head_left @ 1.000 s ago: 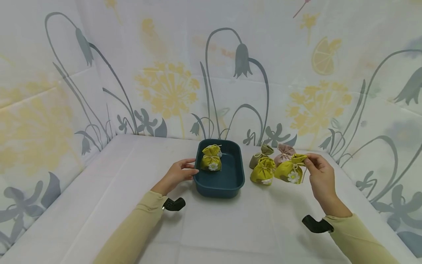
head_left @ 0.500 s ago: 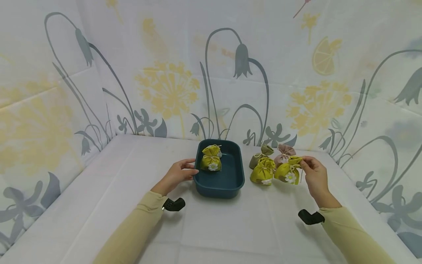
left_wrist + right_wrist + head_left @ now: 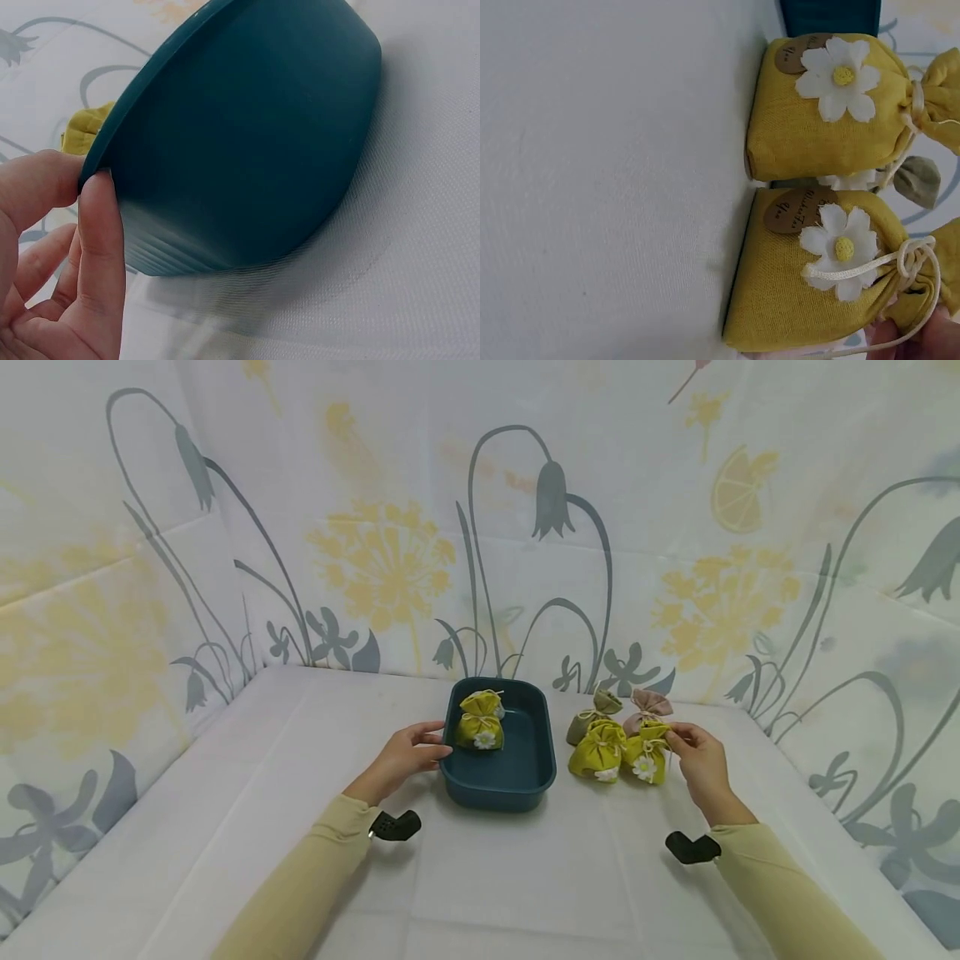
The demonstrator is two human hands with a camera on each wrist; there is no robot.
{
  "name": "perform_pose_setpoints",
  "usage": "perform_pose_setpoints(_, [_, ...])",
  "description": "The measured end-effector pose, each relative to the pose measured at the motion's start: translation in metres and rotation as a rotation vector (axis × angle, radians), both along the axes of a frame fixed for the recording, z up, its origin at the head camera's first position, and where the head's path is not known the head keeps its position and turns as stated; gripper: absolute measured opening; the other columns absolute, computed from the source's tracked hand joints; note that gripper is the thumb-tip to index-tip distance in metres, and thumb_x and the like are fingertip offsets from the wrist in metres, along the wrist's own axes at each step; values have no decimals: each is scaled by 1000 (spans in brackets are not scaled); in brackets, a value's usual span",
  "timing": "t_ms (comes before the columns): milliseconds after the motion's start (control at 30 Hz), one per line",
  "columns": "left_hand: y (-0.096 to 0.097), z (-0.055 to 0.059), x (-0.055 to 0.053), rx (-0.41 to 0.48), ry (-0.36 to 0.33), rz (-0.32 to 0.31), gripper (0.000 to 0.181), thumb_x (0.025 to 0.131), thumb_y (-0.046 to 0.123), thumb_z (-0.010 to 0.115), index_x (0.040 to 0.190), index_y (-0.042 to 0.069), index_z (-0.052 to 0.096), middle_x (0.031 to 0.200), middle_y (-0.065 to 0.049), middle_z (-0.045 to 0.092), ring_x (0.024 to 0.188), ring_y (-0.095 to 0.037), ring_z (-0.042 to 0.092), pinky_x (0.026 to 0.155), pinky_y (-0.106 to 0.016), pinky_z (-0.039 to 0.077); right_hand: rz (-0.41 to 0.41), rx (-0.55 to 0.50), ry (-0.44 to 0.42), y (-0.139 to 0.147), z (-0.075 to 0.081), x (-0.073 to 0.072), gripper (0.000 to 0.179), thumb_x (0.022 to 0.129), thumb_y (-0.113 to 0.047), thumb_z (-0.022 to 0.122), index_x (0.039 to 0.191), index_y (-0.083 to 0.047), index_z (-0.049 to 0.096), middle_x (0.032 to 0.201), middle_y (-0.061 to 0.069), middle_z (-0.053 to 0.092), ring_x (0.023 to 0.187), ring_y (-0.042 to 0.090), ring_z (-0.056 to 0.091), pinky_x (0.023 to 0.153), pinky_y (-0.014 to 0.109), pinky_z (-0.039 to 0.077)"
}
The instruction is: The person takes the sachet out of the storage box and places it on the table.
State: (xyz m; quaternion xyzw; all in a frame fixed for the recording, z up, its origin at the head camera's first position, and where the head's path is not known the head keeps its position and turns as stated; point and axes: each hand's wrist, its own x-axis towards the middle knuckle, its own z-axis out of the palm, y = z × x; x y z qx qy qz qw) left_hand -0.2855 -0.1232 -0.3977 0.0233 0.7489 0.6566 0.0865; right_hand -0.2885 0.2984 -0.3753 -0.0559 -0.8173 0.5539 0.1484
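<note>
Yellow cloth pouch [image 3: 645, 761] stands upright on the table [image 3: 487, 877], its tied neck pointing up, just right of a second yellow pouch [image 3: 597, 750] and touching it. The right hand [image 3: 693, 760] sits at its right side, fingers [image 3: 670, 737] pinched on the gathered top. An olive pouch [image 3: 588, 717] and a pink pouch [image 3: 647, 704] lie just behind. The teal tray [image 3: 498, 777], well to the left, holds another yellow pouch [image 3: 480, 721]; the left hand [image 3: 405, 753] rests on its near-left rim. The right hand is far the nearer to the loose pouches.

The right wrist view shows the daisy [image 3: 842, 249], label and cord, with only a fingertip at the edge. The left wrist view shows the thumb [image 3: 101, 247] pressed to the tray wall.
</note>
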Motion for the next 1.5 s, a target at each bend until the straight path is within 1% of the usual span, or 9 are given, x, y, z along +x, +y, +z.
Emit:
perform_pose_setpoints(200, [-1,0,0,-10,1,-2,58,85,11,68,138,8,45,121,-18,51,89,-19,61,79,-31,53,-27,-11,-76,5,3,2,40,96,-18,53,125,9,51,84,-18,55,74,-8,55,95,37,43])
perform_pose_setpoints(433, [0,1,-1,-10,-2,-2,57,85,11,68,138,9,45,121,-18,51,89,-19,60,79,-31,53,-77,-4,-123,11,8,8,49,93,-32,57,128,2,53,96,-11,55,79,-2,55,98,45,40])
perform_pose_setpoints(533, [0,2,-2,-7,0,-3,57,85,10,68,138,9,45,120,-17,51,87,-17,60,79,-31,53,-84,11,-109,14,8,11,46,92,-33,59,125,-1,56,97,-9,57,85,3,58,95,45,41])
perform_pose_setpoints(633, [1,3,-1,-4,0,-6,57,85,10,68,138,9,45,120,-17,51,87,-17,60,79,-31,53,-92,15,-97,15,9,15,43,91,-34,60,122,-4,59,96,-9,59,85,4,58,93,43,44])
perform_pose_setpoints(867, [1,3,0,-21,-3,0,58,85,10,68,138,10,45,121,-17,52,88,-17,61,79,-31,53,-52,95,-73,9,15,27,46,93,-33,57,125,0,55,89,-17,58,79,-5,54,87,39,44])
perform_pose_setpoints(1100, [1,1,0,-23,-13,12,57,85,10,69,138,9,46,121,-17,52,88,-18,61,79,-31,53,1,89,-39,0,20,33,47,94,-30,56,126,4,53,88,-16,59,77,-7,53,92,49,39])
perform_pose_setpoints(1300, [1,0,-1,-29,-14,8,58,85,11,69,138,10,46,121,-17,52,89,-18,60,80,-31,53,46,105,-5,-12,27,37,45,94,-28,56,124,6,54,96,-8,61,81,-4,55,91,45,41])
perform_pose_setpoints(1367, [1,0,-1,-27,-13,10,57,85,11,69,137,10,46,121,-17,52,88,-18,60,79,-31,53,61,113,7,-17,28,38,44,94,-28,56,123,6,55,97,-8,61,83,-2,56,90,39,44])
perform_pose_setpoints(1500, [0,2,-1,-31,-10,16,58,85,10,69,137,10,46,120,-16,52,87,-17,61,78,-31,53,95,125,35,-25,30,37,41,94,-25,57,121,6,56,97,-9,60,86,2,57,82,22,48])
